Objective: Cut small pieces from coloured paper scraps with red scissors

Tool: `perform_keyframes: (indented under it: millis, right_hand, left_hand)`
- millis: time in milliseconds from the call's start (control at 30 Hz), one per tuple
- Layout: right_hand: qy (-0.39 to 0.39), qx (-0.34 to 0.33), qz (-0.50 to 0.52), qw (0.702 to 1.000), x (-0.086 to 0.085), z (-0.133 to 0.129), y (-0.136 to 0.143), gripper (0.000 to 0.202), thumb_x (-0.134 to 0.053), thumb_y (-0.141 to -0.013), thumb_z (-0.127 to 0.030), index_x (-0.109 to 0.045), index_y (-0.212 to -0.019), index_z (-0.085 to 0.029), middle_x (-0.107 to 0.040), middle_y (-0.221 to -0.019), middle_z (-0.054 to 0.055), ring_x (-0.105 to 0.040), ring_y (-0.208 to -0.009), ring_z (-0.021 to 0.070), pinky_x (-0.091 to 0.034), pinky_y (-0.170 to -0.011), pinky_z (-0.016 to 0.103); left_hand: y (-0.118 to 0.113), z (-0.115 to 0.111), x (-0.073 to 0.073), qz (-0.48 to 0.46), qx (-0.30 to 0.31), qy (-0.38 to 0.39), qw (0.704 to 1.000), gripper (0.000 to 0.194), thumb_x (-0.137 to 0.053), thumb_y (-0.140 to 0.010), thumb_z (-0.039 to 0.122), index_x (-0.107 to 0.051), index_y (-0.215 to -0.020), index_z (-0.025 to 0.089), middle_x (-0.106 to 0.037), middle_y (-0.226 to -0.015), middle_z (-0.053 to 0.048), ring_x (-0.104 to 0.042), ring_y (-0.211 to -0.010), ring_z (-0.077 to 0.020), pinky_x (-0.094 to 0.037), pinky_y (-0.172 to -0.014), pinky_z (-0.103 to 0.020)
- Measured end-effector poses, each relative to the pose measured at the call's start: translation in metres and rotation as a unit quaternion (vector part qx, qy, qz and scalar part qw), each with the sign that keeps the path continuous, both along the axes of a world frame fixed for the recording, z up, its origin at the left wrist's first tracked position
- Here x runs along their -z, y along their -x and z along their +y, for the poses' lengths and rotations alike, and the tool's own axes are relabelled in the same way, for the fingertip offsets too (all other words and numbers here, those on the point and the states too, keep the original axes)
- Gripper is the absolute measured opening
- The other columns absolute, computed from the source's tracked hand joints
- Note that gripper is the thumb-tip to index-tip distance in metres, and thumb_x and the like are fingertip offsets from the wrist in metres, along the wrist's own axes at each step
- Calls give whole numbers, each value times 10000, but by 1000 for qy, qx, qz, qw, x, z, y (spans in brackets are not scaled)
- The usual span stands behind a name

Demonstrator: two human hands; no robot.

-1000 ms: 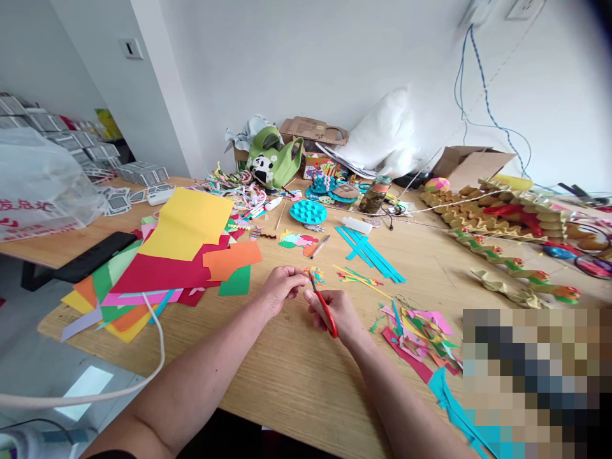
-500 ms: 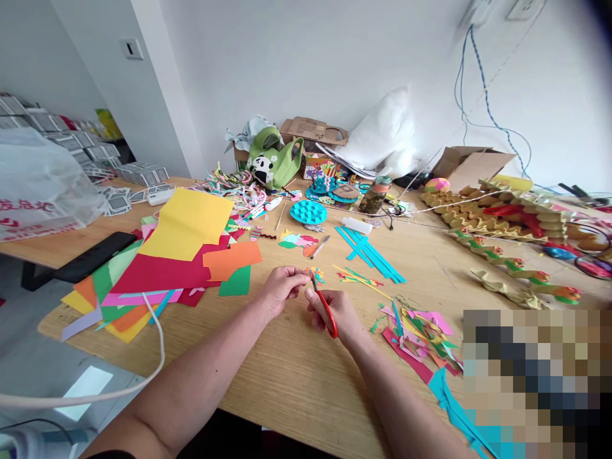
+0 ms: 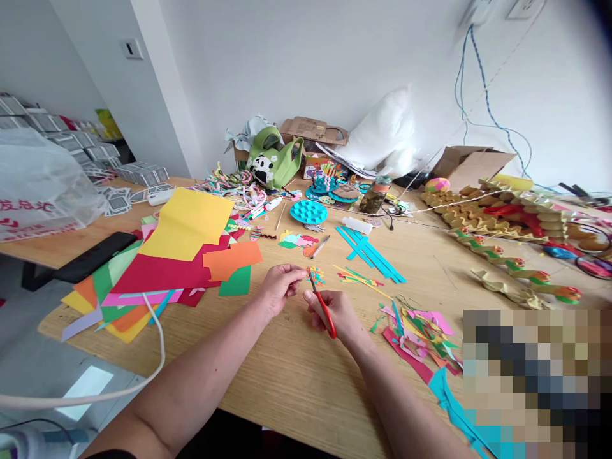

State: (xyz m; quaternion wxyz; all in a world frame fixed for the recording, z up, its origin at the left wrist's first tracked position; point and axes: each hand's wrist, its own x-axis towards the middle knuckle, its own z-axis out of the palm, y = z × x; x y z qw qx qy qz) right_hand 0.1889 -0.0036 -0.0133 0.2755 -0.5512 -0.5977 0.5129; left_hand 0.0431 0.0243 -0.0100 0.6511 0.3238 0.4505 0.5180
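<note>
My right hand (image 3: 335, 313) is closed round the red handles of a pair of scissors (image 3: 326, 312), whose blades point away from me and slightly left. My left hand (image 3: 283, 288) pinches a thin paper strip, mostly hidden by the fingertips, close to the blades. Just beyond the blade tips lies a little heap of cut paper bits (image 3: 317, 275) in orange, yellow and blue. Narrow coloured paper strips (image 3: 358, 276) rest to the right of the heap. A pen (image 3: 320, 247) and some cut paper shapes (image 3: 300, 240) lie farther back.
Coloured paper sheets (image 3: 191, 223) are piled on the left. Wide blue strips (image 3: 370, 254), a blue round plate (image 3: 308, 212) and a glass jar (image 3: 376, 196) stand beyond the hands. Paper scraps (image 3: 421, 335) lie at right, egg-carton pieces (image 3: 497, 213) farther back. A white cable (image 3: 161, 344) hangs at the left front.
The scissors have opened a little and tilted slightly. My left fingertips have moved very slightly left, and both hands stay near the same spot.
</note>
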Motion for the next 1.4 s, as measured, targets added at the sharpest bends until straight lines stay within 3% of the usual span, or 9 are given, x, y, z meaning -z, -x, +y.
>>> perform_keyframes:
  millis: [567, 1400]
  right_hand:
    - [3, 10, 24, 1000, -2, 1, 2, 561, -613, -685, -705, -555, -579, -157, -549, -408, 1, -475, -342, 106, -348, -362, 205]
    - [7, 16, 34, 999, -1, 2, 0, 544, -639, -691, -675, -543, -559, -156, -528, -378, -10, -452, -313, 91, -324, -337, 188]
  left_hand:
    - [-5, -3, 4, 9, 29, -16, 999, 224, -752, -539, 270, -570, -582, 146, -431, -457, 59, -340, -424, -44, -176, -430, -218]
    - [-5, -3, 3, 2, 42, -6, 999, 207, -746, -549, 271, -597, -606, 138, -430, -461, 58, -332, -432, -45, -179, -434, -218]
